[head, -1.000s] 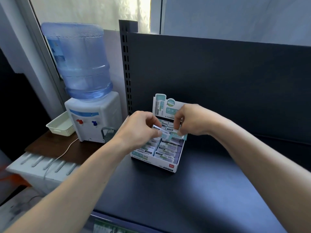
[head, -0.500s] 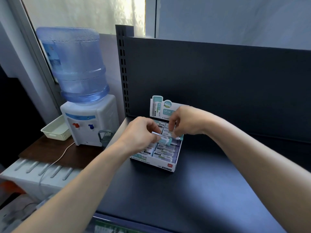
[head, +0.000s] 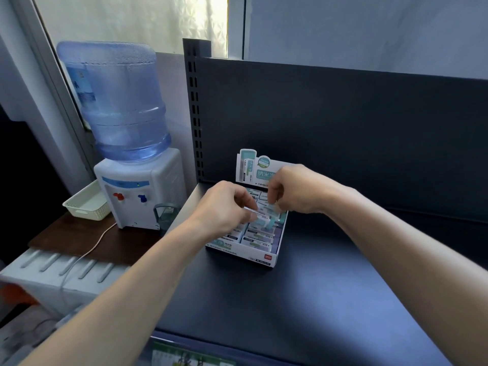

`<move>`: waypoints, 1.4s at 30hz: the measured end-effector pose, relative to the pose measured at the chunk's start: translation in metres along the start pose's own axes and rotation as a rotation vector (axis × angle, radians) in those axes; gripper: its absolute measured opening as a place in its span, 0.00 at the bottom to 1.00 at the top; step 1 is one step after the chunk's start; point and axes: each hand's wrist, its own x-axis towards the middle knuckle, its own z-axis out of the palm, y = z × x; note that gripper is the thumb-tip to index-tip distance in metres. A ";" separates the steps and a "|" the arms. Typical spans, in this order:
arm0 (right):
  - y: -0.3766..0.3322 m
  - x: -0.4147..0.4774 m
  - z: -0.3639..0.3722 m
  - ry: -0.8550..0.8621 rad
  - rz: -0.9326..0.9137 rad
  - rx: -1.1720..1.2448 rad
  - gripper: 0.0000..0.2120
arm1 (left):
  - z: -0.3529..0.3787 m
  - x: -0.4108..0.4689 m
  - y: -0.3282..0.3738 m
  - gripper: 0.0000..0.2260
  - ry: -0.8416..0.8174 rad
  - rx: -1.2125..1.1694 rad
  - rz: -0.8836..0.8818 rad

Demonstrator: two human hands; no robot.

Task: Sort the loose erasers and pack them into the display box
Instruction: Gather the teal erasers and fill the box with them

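Observation:
A white and teal display box (head: pixel 264 258) stands on the dark shelf, its printed back flap upright. Rows of wrapped erasers (head: pixel 257 237) lie packed inside. Above the box, my left hand (head: pixel 224 207) grips a small bunch of wrapped erasers (head: pixel 260 216) between thumb and fingers. My right hand (head: pixel 293 190) hovers just right of it, fingers curled, pinching one eraser (head: pixel 273 207) at the top of that bunch. Both hands hide the back rows of the box.
The dark shelf (head: pixel 290 299) spreads out in front and to the right of the box, with a dark back panel (head: pixel 343 128) behind. A water dispenser (head: pixel 137 188) and a cream basket (head: pixel 84 204) stand on a brown table at the left.
The view has shifted a little. Both hands stay over the box, the right one pinching at the bunch held by the left; the hold looks the same.

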 end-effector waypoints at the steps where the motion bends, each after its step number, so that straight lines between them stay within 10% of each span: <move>1: 0.001 -0.001 -0.003 0.021 0.004 0.017 0.07 | 0.001 0.001 0.001 0.03 -0.003 0.003 0.004; 22: 0.055 -0.062 -0.017 0.252 0.310 0.083 0.04 | 0.027 0.014 0.054 0.03 -0.016 0.021 0.291; 42: 0.303 -0.335 -0.048 0.269 0.819 -0.096 0.02 | 0.289 -0.074 0.279 0.03 -0.415 0.128 0.594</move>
